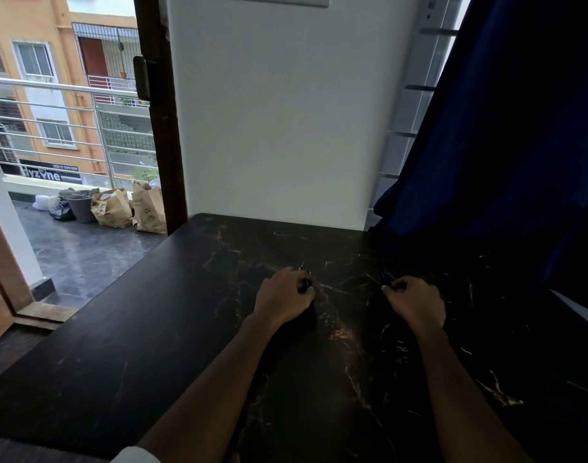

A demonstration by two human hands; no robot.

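I am gripping a small dark object (pixel 305 285) in my left hand (pixel 284 297), with my fingers curling round it. It is sitting low over the dark marbled table (pixel 135 345), near the table's middle, and I cannot tell what it is against the dark top. My right hand (pixel 416 300) is resting near it with its fingers curling inward, and I cannot tell whether they are pinching anything. A white wall (pixel 275 111) is standing behind the table, and a blue curtain (pixel 503 128) is hanging at the right.
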